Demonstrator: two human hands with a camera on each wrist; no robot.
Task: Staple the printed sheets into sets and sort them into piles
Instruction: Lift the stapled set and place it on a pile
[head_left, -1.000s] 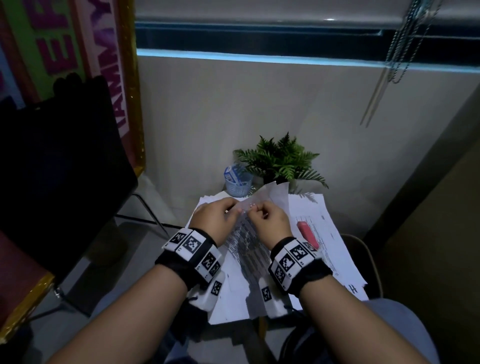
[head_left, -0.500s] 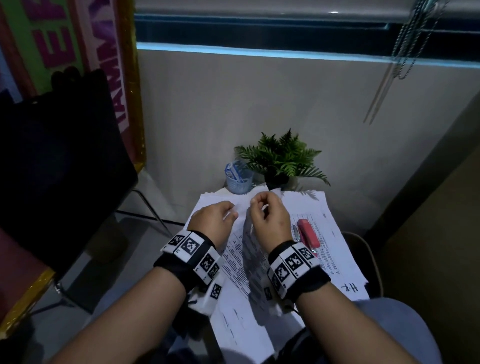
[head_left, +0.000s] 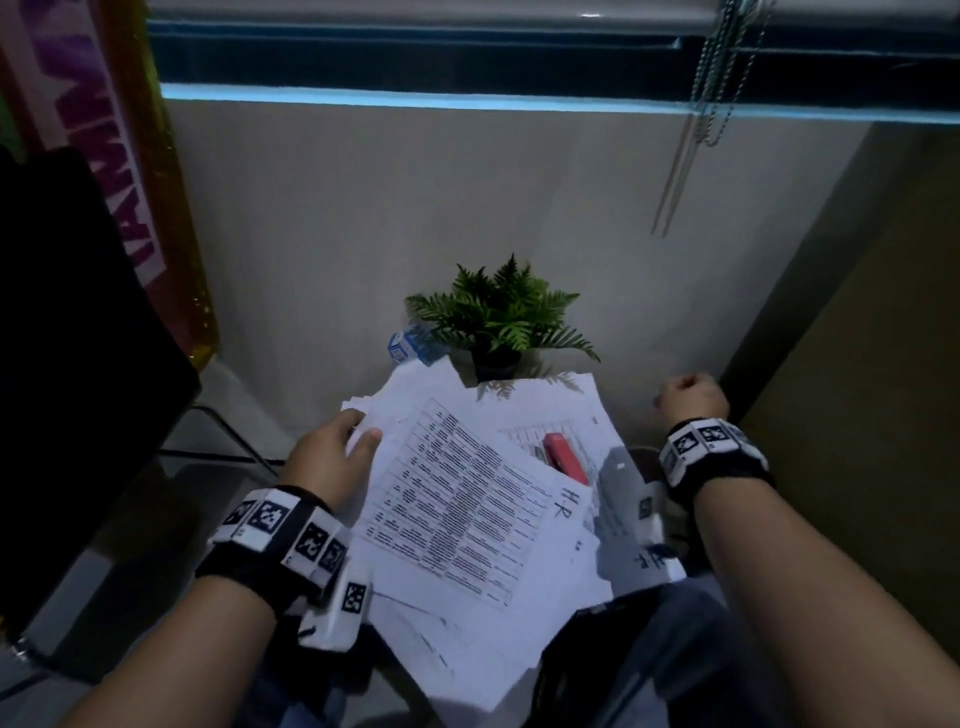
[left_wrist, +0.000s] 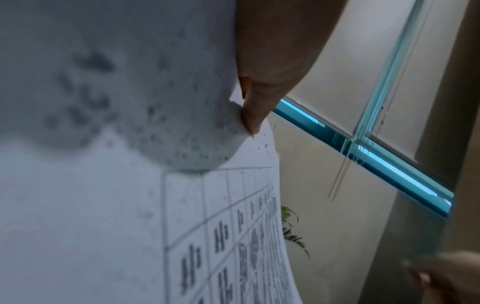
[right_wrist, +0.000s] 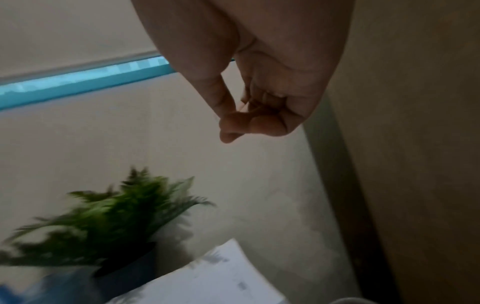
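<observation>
Holding the printed sheets alone now, the left hand pinches their far-left corner; the right hand has swung right, fingers curled together, apparently empty — stapling comes next.

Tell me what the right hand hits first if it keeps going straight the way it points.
Probably the beige wall: the right hand, fingers curled, is off to the right of the papers. Depth is unclear.
</observation>
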